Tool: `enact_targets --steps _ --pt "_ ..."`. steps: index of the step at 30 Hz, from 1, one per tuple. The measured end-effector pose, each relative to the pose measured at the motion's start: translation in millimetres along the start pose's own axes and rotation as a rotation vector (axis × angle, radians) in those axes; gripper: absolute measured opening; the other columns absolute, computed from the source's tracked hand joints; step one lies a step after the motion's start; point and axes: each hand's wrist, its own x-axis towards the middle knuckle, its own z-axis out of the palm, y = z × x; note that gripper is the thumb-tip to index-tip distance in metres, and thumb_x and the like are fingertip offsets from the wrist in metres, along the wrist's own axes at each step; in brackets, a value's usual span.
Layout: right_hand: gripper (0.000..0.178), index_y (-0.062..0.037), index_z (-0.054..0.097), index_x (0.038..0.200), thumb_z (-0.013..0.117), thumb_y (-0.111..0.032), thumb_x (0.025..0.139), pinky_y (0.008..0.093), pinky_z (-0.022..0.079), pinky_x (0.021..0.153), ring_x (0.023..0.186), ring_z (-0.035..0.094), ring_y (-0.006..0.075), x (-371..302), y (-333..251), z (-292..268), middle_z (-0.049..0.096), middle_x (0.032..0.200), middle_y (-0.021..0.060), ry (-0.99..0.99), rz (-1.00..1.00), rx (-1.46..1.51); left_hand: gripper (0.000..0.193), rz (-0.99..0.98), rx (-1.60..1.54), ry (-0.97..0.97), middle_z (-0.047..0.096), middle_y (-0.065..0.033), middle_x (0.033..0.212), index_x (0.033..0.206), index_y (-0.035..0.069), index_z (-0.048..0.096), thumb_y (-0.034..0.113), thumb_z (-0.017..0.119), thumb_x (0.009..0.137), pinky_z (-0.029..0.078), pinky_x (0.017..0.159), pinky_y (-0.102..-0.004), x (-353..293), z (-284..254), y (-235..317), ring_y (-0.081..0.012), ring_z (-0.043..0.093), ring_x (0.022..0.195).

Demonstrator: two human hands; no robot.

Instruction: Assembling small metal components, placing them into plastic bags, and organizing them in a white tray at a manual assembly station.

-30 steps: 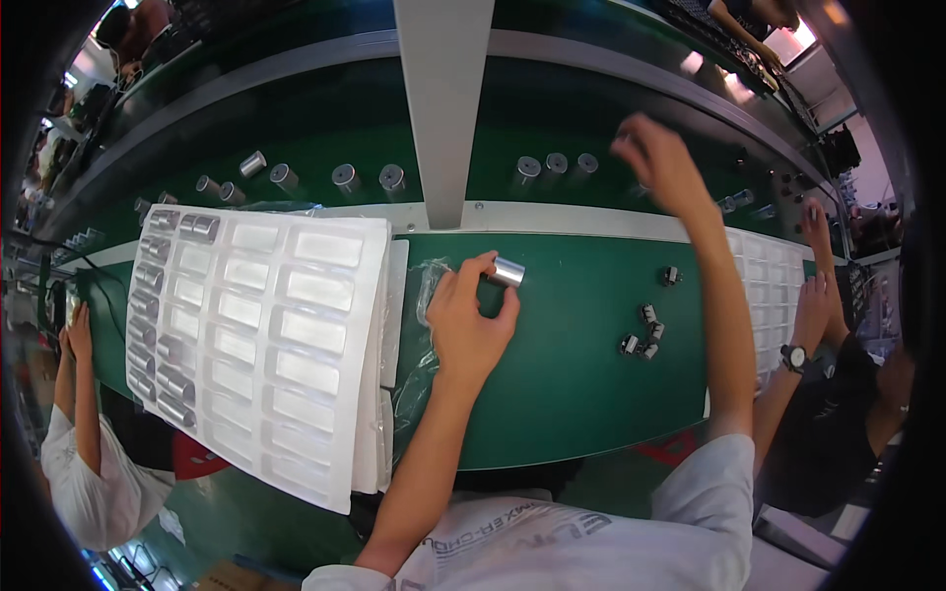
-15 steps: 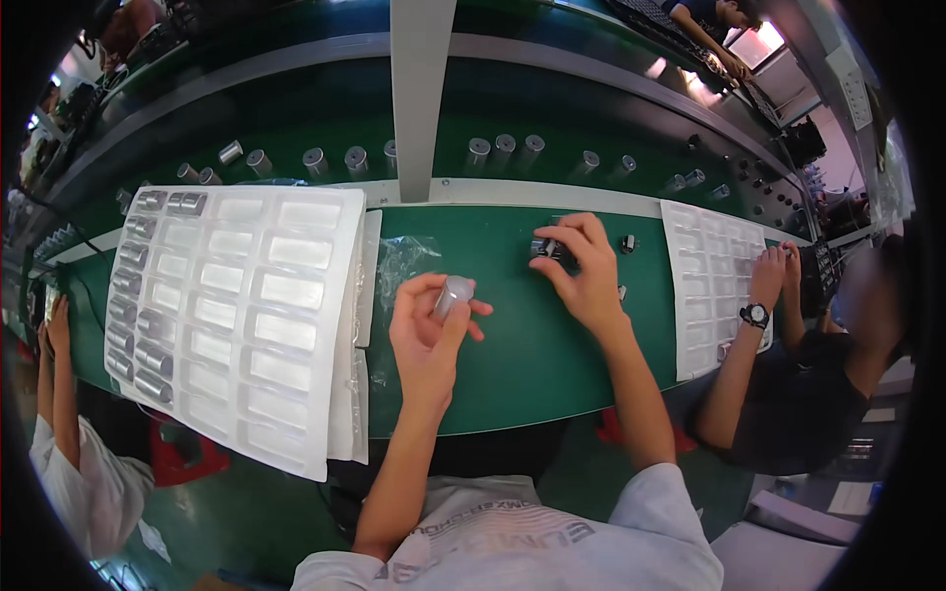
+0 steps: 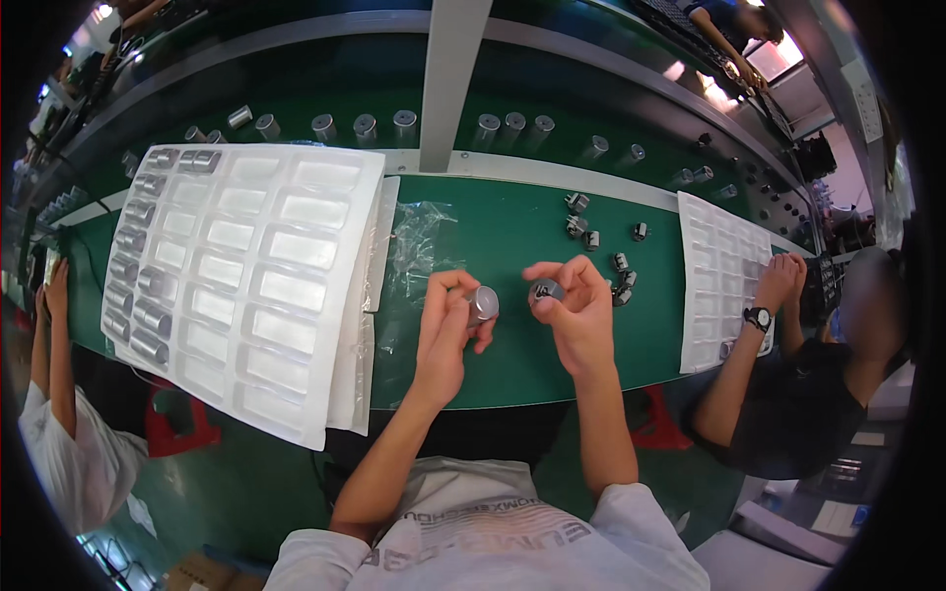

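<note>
A smooth metal cylinder (image 3: 482, 303) is pinched by the left hand (image 3: 445, 330); a small dark round cap (image 3: 545, 291), right of it, is gripped by the right hand (image 3: 579, 310).

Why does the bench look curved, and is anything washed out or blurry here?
Head view: the fisheye lens bows the green bench toward a black rim; window glare whitens the upper right; the left hand and right hand look sharp; a neighbour's face is blurred.

A short silver metal cylinder (image 3: 482, 303) is pinched in the left hand (image 3: 445, 330), tilted. At its three o'clock, near, a small dark round cap (image 3: 545, 291) sits in the right hand's (image 3: 576, 310) fingertips.
</note>
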Motion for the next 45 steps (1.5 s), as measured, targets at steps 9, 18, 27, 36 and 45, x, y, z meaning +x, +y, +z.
enact_targets --steps 9,18,27,36,45 --pt "0.026 0.0035 0.058 0.098 0.072 0.012 0.079 0.0348 0.056 0.089 0.102 0.066 0.0242 -15.9 -7.0 35.5 0.065 0.116 0.0233 0.043 -0.061 -0.114 0.019 0.203 0.153 0.018 0.05 -0.0081 0.11 0.118 0.004 0.042 0.002 0.048 0.101 0.041 0.072 -0.0229 -5.8 -0.2 -4.7 -0.0095 0.048 0.085" --pt "0.021 0.0067 0.068 0.097 0.077 0.009 0.078 0.0368 0.056 0.089 0.104 0.067 0.0273 -16.0 15.4 41.9 0.068 0.111 0.0233 -0.01 -0.33 -0.36 0.022 0.348 0.185 -0.062 0.045 -0.0112 0.119 0.118 0.004 0.041 -0.001 0.049 0.098 0.039 0.09 -0.0268 -8.8 3.7 -5.6 -0.0149 0.044 0.102" --pt "0.018 0.0038 0.074 0.101 0.075 -0.004 0.085 0.0288 0.055 0.077 0.09 0.07 0.0232 -19.6 3.7 44.8 0.073 0.099 0.0171 -0.014 -0.536 -0.827 0.018 0.22 0.279 0.014 0.047 -0.0111 0.124 0.12 0.006 0.039 0.011 0.044 0.103 0.044 0.082 -0.0258 -19.1 10.9 3.5 -0.0125 0.048 0.099" --pt "0.015 0.0046 0.073 0.092 0.078 -0.007 0.083 0.0311 0.055 0.075 0.084 0.069 0.0239 -17.9 17.7 41.1 0.073 0.093 0.0157 -0.055 -0.621 -0.775 0.016 -0.054 -0.106 0.112 0.053 -0.0068 0.113 0.115 0.008 0.04 0.005 0.045 0.1 0.041 0.069 -0.0208 -14.7 12.3 9.7 -0.0064 0.048 0.088" --pt "0.065 -0.0056 0.041 0.143 0.075 -0.022 0.089 0.0324 0.044 0.1 0.118 0.052 0.0158 -37.1 30.5 45.0 0.048 0.142 0.01 -0.05 0.068 0.153 0.031 0.001 0.035 0.039 0.058 -0.0061 0.088 0.11 0.006 0.039 -0.002 0.06 0.088 0.043 0.065 -0.0211 -10.8 10.7 3.8 -0.0068 0.052 0.072"
